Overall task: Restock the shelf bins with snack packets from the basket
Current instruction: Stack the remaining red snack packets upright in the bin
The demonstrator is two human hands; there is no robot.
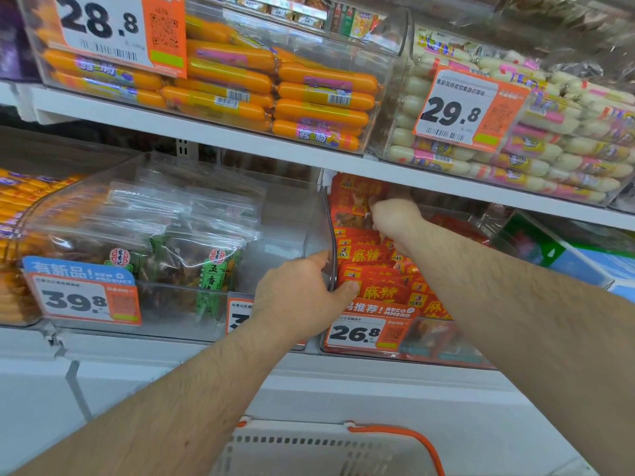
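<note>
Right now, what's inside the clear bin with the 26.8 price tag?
Red snack packets fill the bin. The right hand holds packets at the back; the bin's bottom is covered.

both hands (302, 290) in red-packet bin (330, 235)

Snack packets (374, 269) lying in bin (330, 235) under upper shelf (240, 139); bagged snacks (192, 249) sitting left; basket (309, 448) standing below, in front.
</note>
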